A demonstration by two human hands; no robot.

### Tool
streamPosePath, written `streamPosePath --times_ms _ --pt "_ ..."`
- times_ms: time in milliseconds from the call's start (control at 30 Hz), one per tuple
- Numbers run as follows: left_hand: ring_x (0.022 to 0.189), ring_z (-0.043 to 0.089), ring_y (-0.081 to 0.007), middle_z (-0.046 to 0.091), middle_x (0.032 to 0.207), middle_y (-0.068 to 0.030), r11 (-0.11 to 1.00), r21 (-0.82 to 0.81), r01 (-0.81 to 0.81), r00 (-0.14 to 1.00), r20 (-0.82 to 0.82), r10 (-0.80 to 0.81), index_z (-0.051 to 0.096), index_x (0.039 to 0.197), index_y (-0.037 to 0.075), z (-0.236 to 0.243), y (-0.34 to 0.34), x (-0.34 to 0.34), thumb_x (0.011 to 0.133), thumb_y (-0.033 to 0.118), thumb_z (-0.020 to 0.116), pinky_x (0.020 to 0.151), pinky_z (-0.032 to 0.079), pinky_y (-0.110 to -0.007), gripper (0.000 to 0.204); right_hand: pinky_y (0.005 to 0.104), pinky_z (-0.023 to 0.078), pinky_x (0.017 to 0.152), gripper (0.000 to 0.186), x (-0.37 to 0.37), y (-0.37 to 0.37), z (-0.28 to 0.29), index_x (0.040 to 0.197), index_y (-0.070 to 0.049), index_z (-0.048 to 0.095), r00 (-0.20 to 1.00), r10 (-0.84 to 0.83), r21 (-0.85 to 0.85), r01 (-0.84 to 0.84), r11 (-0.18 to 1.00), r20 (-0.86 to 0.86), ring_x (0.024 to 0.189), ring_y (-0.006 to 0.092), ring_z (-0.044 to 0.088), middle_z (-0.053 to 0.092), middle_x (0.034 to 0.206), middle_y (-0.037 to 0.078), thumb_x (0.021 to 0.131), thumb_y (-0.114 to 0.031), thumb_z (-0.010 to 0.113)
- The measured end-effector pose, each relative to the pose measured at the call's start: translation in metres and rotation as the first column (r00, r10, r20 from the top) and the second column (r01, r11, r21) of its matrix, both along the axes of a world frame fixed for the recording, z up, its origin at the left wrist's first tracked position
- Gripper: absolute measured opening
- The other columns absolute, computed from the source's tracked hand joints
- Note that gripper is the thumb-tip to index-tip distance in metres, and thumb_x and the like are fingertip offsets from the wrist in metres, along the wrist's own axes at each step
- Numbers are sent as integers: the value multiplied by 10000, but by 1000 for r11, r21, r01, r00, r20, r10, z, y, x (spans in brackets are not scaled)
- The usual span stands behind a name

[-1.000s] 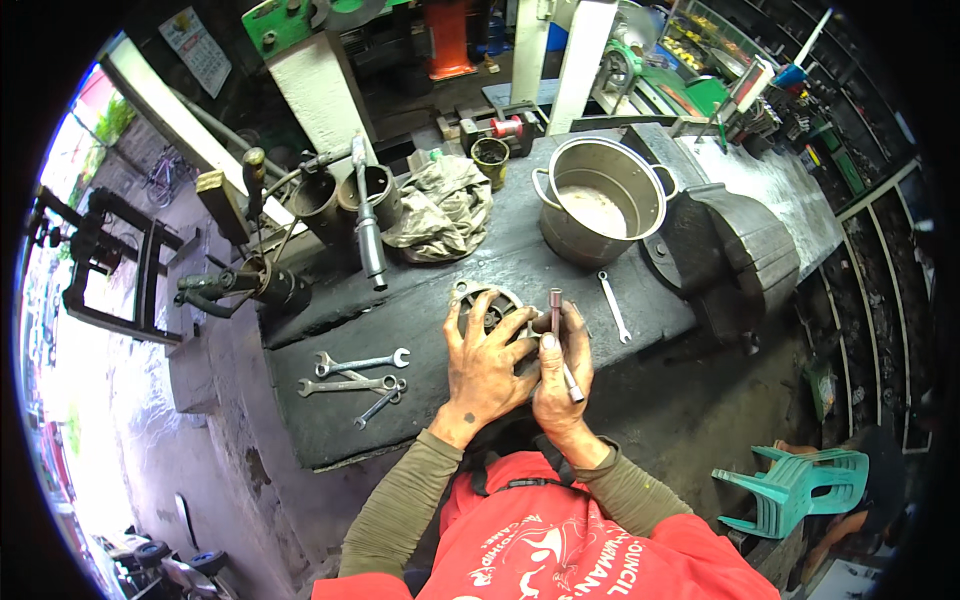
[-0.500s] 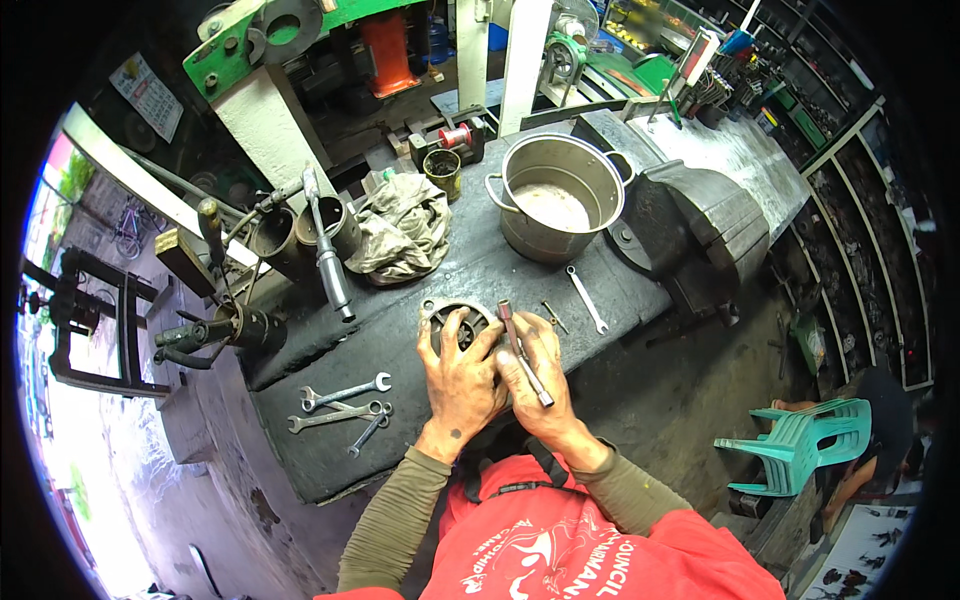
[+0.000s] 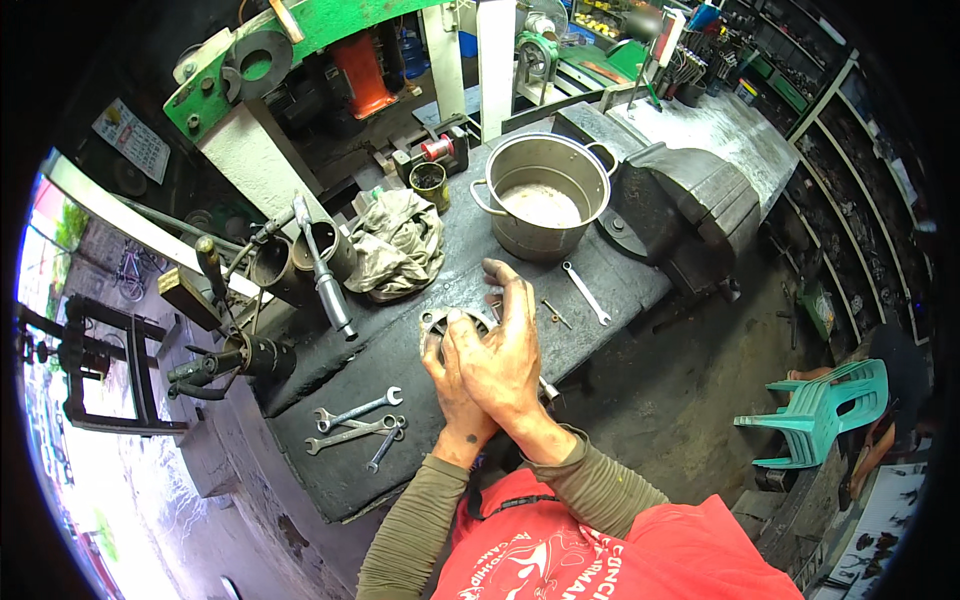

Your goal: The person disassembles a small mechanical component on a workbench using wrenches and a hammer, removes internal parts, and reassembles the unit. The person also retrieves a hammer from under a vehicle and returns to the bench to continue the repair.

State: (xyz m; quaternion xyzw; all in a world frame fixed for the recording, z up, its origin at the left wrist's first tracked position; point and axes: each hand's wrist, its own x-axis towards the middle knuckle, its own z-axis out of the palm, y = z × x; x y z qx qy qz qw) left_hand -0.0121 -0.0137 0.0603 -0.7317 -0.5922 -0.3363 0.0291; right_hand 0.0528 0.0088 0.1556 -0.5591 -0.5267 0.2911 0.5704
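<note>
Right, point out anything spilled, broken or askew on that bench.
Nothing stands out. The crumpled rag, steel pot and loose spanners lie on the workbench; both hands cover a round metal part.

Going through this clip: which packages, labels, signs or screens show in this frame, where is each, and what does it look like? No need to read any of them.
Wall calendar sheet: far left, beyond the bench, a tilted white rectangle with rows of small dark print.
Shirt print: bottom edge, white lettering across the person's red shirt.
Cards or packets: lower right on the floor, pale sheets, too blurred to tell.
No screens in view.
</note>
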Motion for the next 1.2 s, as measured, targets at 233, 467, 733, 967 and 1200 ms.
streamPosePath --times_ms 233,467,733,967,1200 --pt "1413 469 -288 580 1462 -86 982 -125 -143 967 -230 112 591 1428 160 -10 4 13 959 410 630 1127 341 -530 533 433 522 718 280 15 15 11 1019 -43 707 985 143 -274 -111 955 97 693 309 631 623 725 103 864 -270 760" --pt "1394 466 -313 661 1361 -8 966 -210 150 970 -159 -186 694 1287 224 3 8 -12 941 463 619 1140 304 -604 428 488 552 709 295 26 25 15 928 -39 713 826 551 -303 -497 813 123 763 383 708 706 797 186 837 -319 731" --pt "1362 467 -288 728 1247 110 962 -148 229 947 -194 -255 804 1014 324 9 10 -24 868 541 712 1145 297 -592 277 505 523 844 631 51 29 -7 1337 -39 653 252 887 -107 -943 314 386 895 374 694 704 893 151 875 -455 764" --pt "1255 574 -262 724 1123 162 989 1 148 978 -149 -147 784 837 301 7 9 -9 787 442 779 1088 376 -580 150 417 472 795 592 60 -21 -42 1212 -66 751 686 695 286 -725 627 215 821 259 598 635 870 76 781 -460 843" --pt "1269 552 -313 733 1096 65 986 -14 169 986 -13 -169 744 947 210 20 5 -6 762 446 795 1072 331 -564 305 364 446 732 414 92 55 -68 859 11 765 -348 654 629 -735 254 -671 676 189 542 645 631 73 942 -390 702"
